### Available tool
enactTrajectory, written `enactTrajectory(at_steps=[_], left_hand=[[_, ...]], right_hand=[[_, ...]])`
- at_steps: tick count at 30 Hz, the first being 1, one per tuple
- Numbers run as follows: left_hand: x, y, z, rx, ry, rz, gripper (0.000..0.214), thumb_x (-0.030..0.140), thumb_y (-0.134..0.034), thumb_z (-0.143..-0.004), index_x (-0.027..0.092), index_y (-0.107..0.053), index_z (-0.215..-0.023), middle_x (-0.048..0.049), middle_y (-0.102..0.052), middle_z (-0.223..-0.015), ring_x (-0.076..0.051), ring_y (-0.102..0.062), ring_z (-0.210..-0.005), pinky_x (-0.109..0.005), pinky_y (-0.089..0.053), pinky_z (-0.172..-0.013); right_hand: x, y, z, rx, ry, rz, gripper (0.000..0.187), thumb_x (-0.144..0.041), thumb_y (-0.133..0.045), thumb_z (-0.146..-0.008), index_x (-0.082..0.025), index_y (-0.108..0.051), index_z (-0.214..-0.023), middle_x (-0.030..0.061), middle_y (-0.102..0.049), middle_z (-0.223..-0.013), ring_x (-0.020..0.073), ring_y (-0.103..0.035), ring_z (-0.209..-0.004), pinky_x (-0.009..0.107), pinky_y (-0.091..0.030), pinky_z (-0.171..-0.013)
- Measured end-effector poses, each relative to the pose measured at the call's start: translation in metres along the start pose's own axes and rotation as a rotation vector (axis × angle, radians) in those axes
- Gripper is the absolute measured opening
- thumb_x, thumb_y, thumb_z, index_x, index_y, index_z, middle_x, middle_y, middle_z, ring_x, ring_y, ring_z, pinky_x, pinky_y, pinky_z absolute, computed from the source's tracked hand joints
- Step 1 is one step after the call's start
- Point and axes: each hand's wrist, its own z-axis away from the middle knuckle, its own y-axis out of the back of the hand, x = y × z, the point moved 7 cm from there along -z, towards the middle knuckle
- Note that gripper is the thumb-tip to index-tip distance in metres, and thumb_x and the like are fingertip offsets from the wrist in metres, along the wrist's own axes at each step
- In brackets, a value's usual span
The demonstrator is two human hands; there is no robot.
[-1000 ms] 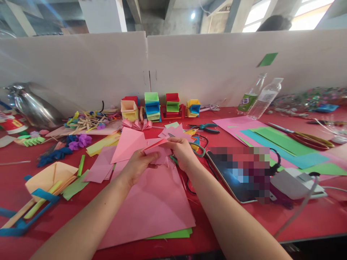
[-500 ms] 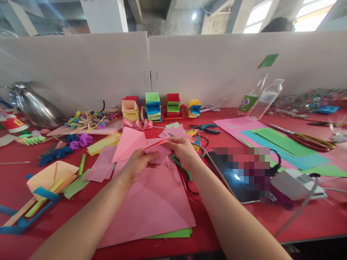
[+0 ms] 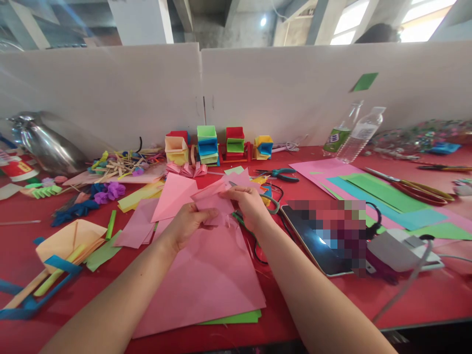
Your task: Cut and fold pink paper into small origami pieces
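Observation:
A small piece of pink paper (image 3: 212, 195) is pinched between my two hands, tilted above the table. My left hand (image 3: 189, 220) grips its left edge with thumb and fingers. At its right edge, the thumb and fingers of my right hand (image 3: 244, 204) are closed on it. Beneath them lies a large pink paper sheet (image 3: 206, 275) with a bit of green paper (image 3: 236, 317) showing under its front edge. Other pink paper (image 3: 176, 194) rests just beyond my left hand. Grey-handled scissors (image 3: 272, 202) lie partly hidden behind my right hand.
Several coloured folded paper boxes (image 3: 207, 145) stand at the back by the white partition (image 3: 295, 93). To the right are a phone (image 3: 313, 246), coloured sheets (image 3: 387, 199), long scissors (image 3: 413, 187) and plastic bottles (image 3: 363, 135). Sticks (image 3: 123, 164) and a metal jug (image 3: 47, 142) are at left.
The pink paper in my hands has turned so that more of its flat face shows. My hands have barely shifted.

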Motion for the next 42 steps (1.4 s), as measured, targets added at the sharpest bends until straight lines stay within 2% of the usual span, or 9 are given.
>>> enactTrajectory(at_steps=[2,7,10,12,16,21,31,38,42], left_hand=[[0.0,0.002,0.0,0.015,0.005,0.003,0.014,0.023,-0.075,-0.057,0.014,-0.065,-0.055,-0.0013,-0.062,-0.056,-0.013,-0.056,-0.057,-0.025,-0.048,-0.058],[0.001,0.001,0.0,0.023,0.016,-0.013,0.023,0.029,-0.075,-0.059,0.014,-0.07,-0.076,-0.0036,-0.067,-0.071,-0.015,-0.06,-0.066,-0.025,-0.049,-0.058],[0.002,0.001,-0.001,0.019,-0.018,-0.007,0.023,0.029,-0.075,-0.059,0.015,-0.068,-0.077,-0.002,-0.067,-0.071,-0.013,-0.059,-0.063,-0.024,-0.048,-0.058],[0.002,0.001,-0.001,0.012,-0.021,-0.013,0.025,0.03,-0.076,-0.06,0.015,-0.068,-0.078,-0.0017,-0.067,-0.07,-0.012,-0.058,-0.059,-0.023,-0.047,-0.056],[0.0,0.003,-0.001,0.016,0.014,-0.078,0.025,0.036,-0.074,-0.063,0.013,-0.064,-0.068,-0.0052,-0.068,-0.069,-0.012,-0.061,-0.058,-0.024,-0.047,-0.057],[0.006,0.003,0.0,0.038,-0.027,-0.127,0.025,0.034,-0.073,-0.063,0.014,-0.059,-0.057,-0.0046,-0.067,-0.06,-0.012,-0.059,-0.054,-0.024,-0.046,-0.056],[0.017,0.001,0.002,0.066,-0.125,-0.24,0.024,0.031,-0.066,-0.07,0.015,-0.057,-0.055,-0.0025,-0.063,-0.056,-0.01,-0.055,-0.049,-0.023,-0.043,-0.051],[0.013,-0.006,0.004,-0.024,-0.081,-0.177,0.025,0.037,-0.066,-0.07,0.014,-0.06,-0.063,-0.0052,-0.066,-0.065,-0.015,-0.061,-0.061,-0.027,-0.047,-0.059],[0.017,0.002,0.003,0.082,-0.134,-0.174,0.025,0.036,-0.069,-0.067,0.014,-0.06,-0.062,-0.0015,-0.061,-0.056,-0.012,-0.055,-0.054,-0.024,-0.043,-0.055]], right_hand=[[0.001,0.0,-0.001,-0.006,0.002,0.002,0.017,-0.022,-0.073,-0.05,-0.014,-0.058,-0.048,-0.0045,-0.049,-0.044,0.0071,-0.042,-0.043,0.022,-0.031,-0.045],[0.0,-0.001,0.0,-0.087,-0.004,0.025,0.024,-0.034,-0.073,-0.056,-0.014,-0.061,-0.054,-0.0023,-0.054,-0.049,0.0083,-0.045,-0.046,0.023,-0.035,-0.047],[-0.001,-0.005,0.001,-0.176,-0.003,0.12,0.027,-0.038,-0.075,-0.056,-0.013,-0.066,-0.064,-0.0022,-0.056,-0.054,0.0071,-0.046,-0.049,0.021,-0.035,-0.048],[-0.002,-0.006,0.002,-0.194,0.006,0.145,0.027,-0.038,-0.075,-0.055,-0.014,-0.066,-0.063,-0.0024,-0.057,-0.055,0.0067,-0.047,-0.05,0.02,-0.036,-0.048],[-0.007,0.004,-0.001,-0.075,0.063,0.075,0.027,-0.035,-0.075,-0.054,-0.014,-0.058,-0.052,-0.0051,-0.051,-0.048,0.0049,-0.042,-0.044,0.019,-0.033,-0.043],[-0.012,0.009,-0.003,-0.009,0.149,0.069,0.022,-0.032,-0.071,-0.057,-0.014,-0.059,-0.053,-0.0052,-0.05,-0.047,0.0041,-0.04,-0.042,0.019,-0.032,-0.042],[-0.013,0.008,0.001,0.053,0.118,0.075,0.02,-0.031,-0.071,-0.058,-0.014,-0.06,-0.056,-0.0053,-0.049,-0.049,0.004,-0.039,-0.043,0.019,-0.029,-0.041],[-0.014,0.004,0.0,-0.076,0.106,0.092,0.027,-0.035,-0.073,-0.059,-0.015,-0.056,-0.055,-0.0061,-0.047,-0.049,0.0042,-0.039,-0.044,0.02,-0.03,-0.044],[-0.011,-0.004,0.002,-0.175,0.11,0.077,0.029,-0.038,-0.073,-0.06,-0.015,-0.058,-0.064,-0.0043,-0.052,-0.058,0.0056,-0.044,-0.05,0.021,-0.034,-0.049]])
